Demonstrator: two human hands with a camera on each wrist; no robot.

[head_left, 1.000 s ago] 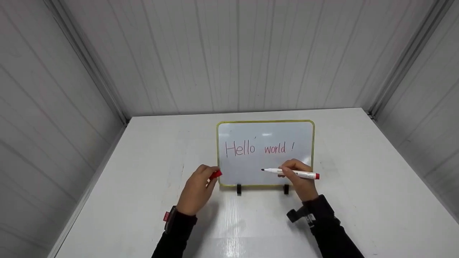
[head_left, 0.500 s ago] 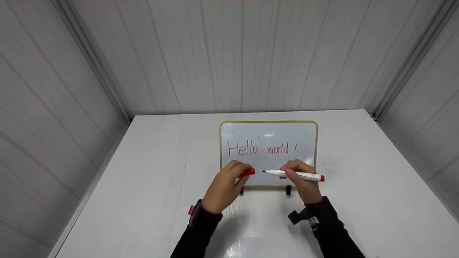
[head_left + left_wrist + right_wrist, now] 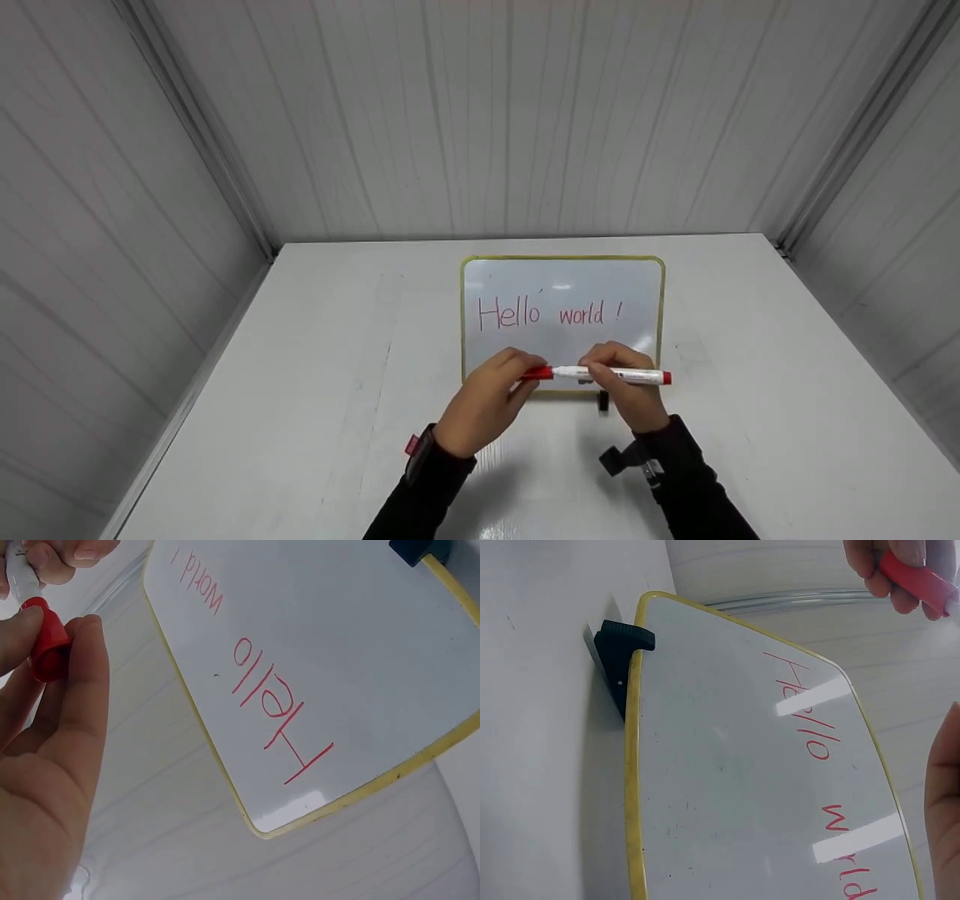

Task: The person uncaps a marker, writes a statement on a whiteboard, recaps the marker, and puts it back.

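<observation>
A small whiteboard (image 3: 562,300) with a yellow rim stands on black feet on the white table (image 3: 300,390); "Hello world !" is written on it in red. In front of its lower edge my right hand (image 3: 626,390) grips a white marker (image 3: 615,375) with a red tail, lying level. My left hand (image 3: 491,397) pinches the red cap (image 3: 536,373) and holds it against the marker's tip end. The left wrist view shows the cap (image 3: 46,641) between my fingers (image 3: 82,690) and the whiteboard (image 3: 337,652). In the right wrist view the cap (image 3: 919,579) shows at the top right, above the whiteboard (image 3: 727,787).
Grey panelled walls (image 3: 487,112) close in the table on three sides. A black foot (image 3: 622,664) props the board's corner. A black strap and camera (image 3: 622,457) sit on my right wrist.
My left hand carried the red cap rightwards from the board's left edge to the marker's tip. The right hand kept the marker level and barely moved.
</observation>
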